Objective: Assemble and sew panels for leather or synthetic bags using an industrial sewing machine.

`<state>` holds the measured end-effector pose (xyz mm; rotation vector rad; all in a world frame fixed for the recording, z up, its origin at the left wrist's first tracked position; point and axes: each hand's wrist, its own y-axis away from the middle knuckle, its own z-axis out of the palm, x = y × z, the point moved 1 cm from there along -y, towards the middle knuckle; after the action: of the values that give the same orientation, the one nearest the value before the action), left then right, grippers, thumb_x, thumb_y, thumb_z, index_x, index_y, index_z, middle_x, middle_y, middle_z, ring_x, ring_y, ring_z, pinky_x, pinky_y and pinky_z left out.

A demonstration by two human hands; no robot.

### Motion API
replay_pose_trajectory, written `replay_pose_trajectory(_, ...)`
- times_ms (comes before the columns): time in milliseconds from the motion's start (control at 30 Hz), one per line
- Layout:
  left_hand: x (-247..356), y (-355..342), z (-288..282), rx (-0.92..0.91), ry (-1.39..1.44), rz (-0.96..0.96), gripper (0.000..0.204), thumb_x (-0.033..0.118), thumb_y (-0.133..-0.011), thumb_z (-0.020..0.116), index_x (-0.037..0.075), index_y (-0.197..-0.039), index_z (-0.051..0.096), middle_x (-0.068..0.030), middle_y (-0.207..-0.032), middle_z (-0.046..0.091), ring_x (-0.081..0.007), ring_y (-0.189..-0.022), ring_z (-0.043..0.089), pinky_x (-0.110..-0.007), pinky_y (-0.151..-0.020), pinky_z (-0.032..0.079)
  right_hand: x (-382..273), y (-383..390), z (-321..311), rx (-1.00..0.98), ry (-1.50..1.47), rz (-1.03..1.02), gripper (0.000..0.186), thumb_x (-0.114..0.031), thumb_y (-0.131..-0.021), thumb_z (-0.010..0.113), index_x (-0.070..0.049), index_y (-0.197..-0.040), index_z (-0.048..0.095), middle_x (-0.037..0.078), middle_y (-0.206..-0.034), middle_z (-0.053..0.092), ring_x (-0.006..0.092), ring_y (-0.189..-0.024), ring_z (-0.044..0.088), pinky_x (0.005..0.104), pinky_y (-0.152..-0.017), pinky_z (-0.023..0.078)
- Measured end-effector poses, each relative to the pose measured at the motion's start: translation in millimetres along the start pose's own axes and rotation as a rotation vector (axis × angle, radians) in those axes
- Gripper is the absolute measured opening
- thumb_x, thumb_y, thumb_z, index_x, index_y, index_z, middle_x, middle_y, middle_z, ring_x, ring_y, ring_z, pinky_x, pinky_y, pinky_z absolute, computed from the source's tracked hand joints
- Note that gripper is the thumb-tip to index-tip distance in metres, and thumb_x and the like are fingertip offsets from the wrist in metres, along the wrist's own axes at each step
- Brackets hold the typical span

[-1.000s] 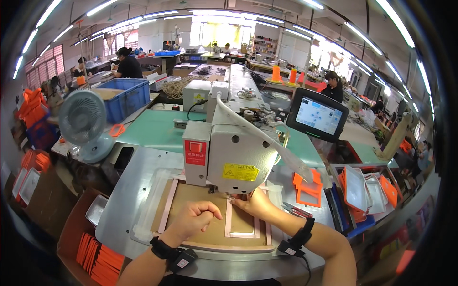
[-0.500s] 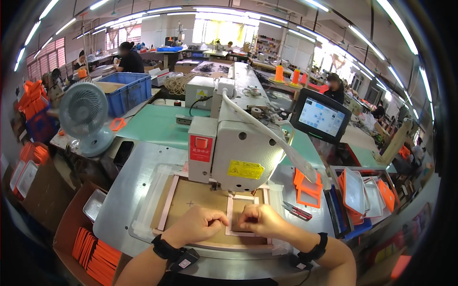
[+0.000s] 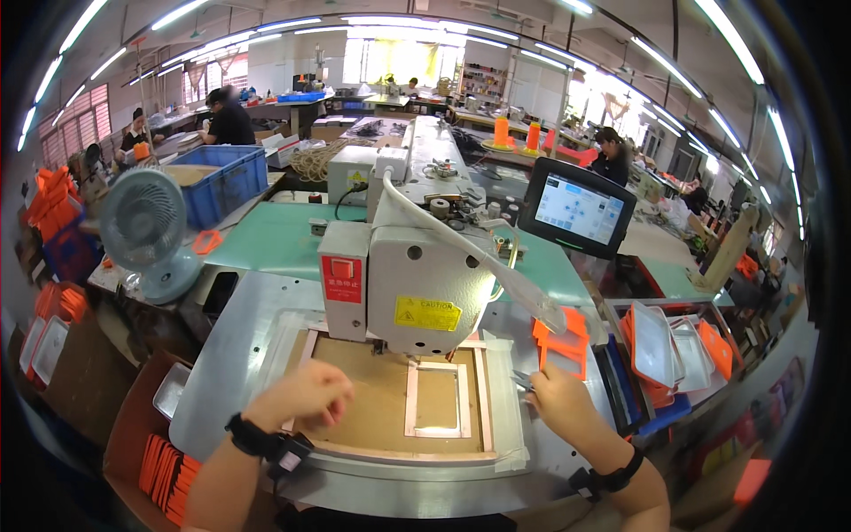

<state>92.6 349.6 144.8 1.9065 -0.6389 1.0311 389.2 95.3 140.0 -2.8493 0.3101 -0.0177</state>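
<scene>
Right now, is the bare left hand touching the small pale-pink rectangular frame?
Apart. The head view shows flat brown board between the left hand and the frame.

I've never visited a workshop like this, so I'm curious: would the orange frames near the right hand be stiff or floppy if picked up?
The orange frames would probably flex somewhat, being narrow strips around open middles. They look thin and flat, so likely light. They overlap, so lifting one might drag another along.
</scene>
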Motion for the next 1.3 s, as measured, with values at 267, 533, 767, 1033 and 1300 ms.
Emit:
replay_pose_trajectory(267,-39,-73,-61,0.225,1.167,0.277,0.02,0.011,-0.095,0.055,-0.007,-0.105,0.057,-0.0199,-0.098,0.062,-0.032,-0.097,0.063,-0.044,-0.091,0.055,28,13,16,-0.001,0.063,0.005,0.011,-0.008,-0.076,0.064,0.0,-0.076,0.057,0.015,-0.078,0.057,0.0345,-0.069,0.06,0.0444,-0.061,0.049)
replay_pose_trajectory(533,-25,-47,-57,0.645,0.849,0.433,0.049,0.016,-0.089,0.059,0.011,-0.135,0.044,-0.0068,-0.124,0.043,-0.0169,-0.105,0.049,-0.039,-0.089,0.046,35,10,10,-0.164,-0.076,-0.051,0.012,-0.013,-0.078,0.063,-0.001,-0.077,0.06,0.018,-0.075,0.059,0.0371,-0.071,0.061,0.0453,-0.064,0.049)
replay_pose_trajectory(767,-7,-29,-39,0.738,0.788,0.486,0.039,0.01,-0.087,0.056,0.012,-0.126,0.055,-0.0039,-0.126,0.05,-0.011,-0.102,0.049,-0.031,-0.086,0.042,36,-13,-74,0.101,-0.194,0.33,0.016,-0.012,-0.077,0.061,-0.002,-0.088,0.069,0.018,-0.076,0.064,0.0367,-0.069,0.062,0.0419,-0.063,0.05)
replay_pose_trajectory(1033,2,-22,-26,0.769,0.775,0.542,0.033,0.001,-0.088,0.054,0.007,-0.12,0.058,-0.0021,-0.11,0.057,-0.0073,-0.086,0.05,-0.023,-0.077,0.043,-26,-185,-172,0.571,-0.041,-0.189,0.011,-0.006,-0.082,0.062,-0.003,-0.093,0.066,0.012,-0.082,0.063,0.0258,-0.074,0.064,0.0342,-0.065,0.048)
replay_pose_trajectory(1300,-6,-29,-29,0.763,0.701,0.527,0.03,0.001,-0.089,0.053,0.007,-0.118,0.059,-0.002,-0.11,0.058,-0.0065,-0.086,0.051,-0.022,-0.075,0.043,-46,-223,-161,-0.055,-0.522,-0.364,0.035,0.006,-0.087,0.054,-0.007,-0.118,0.066,0.007,-0.104,0.07,0.0147,-0.092,0.064,0.0279,-0.082,0.05)
